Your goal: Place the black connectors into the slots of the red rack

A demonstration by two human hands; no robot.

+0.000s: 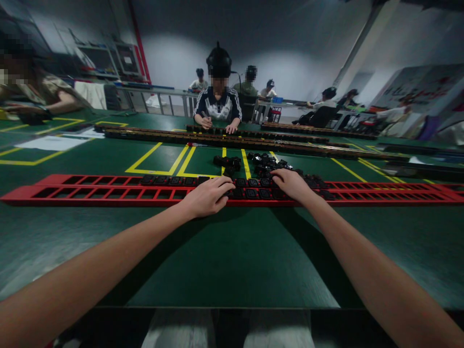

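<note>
Two long red slotted rails lie side by side across the green table, with several black socket modules seated in their middle slots. My left hand rests on the near rail, fingers curled down onto a black module. My right hand lies on the rails to the right, fingers bent and pressing on black modules; what is under them is hidden. A loose heap of black modules sits just behind the rails.
Yellow lines mark boxes on the green table. Long dark rails run across the far side, where a person in a striped top works opposite. Other people sit at the back and far left. White paper lies left.
</note>
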